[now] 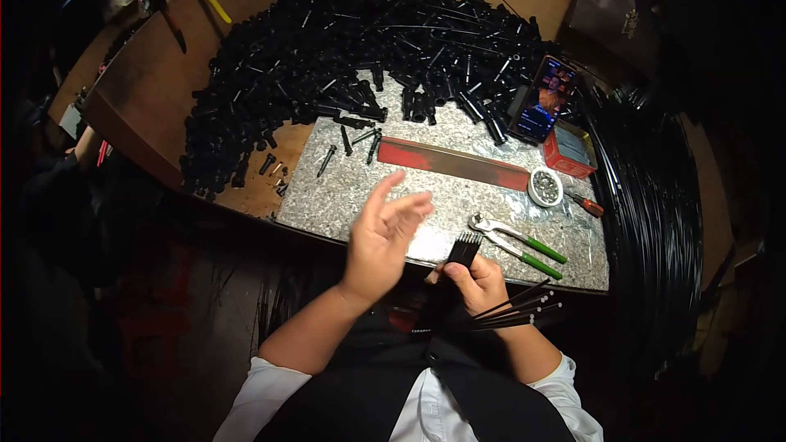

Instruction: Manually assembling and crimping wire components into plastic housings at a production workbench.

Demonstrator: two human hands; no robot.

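Note:
My right hand [486, 286] is closed around a bundle of thin black rods [463, 254] at the table's near edge. Their silvery ends stick up above the fingers, and the other ends fan out to the right past my wrist. My left hand [383, 233] is raised to the left of the bundle, fingers spread, with nothing in it. Green-handled pincers [517, 245] lie just beyond my right hand, jaws toward the left. Farther back, a long red bar [450, 164] with a worn dark top lies across the speckled board [327, 200].
A large heap of black tubular parts [327, 49] covers the far side. At right are a white tub of small metal pieces [545, 187], a screwdriver [589, 205], a red box [567, 160], a propped phone [547, 102] and long black rods [655, 213]. A yellow-handled tool [209, 0] hangs far left.

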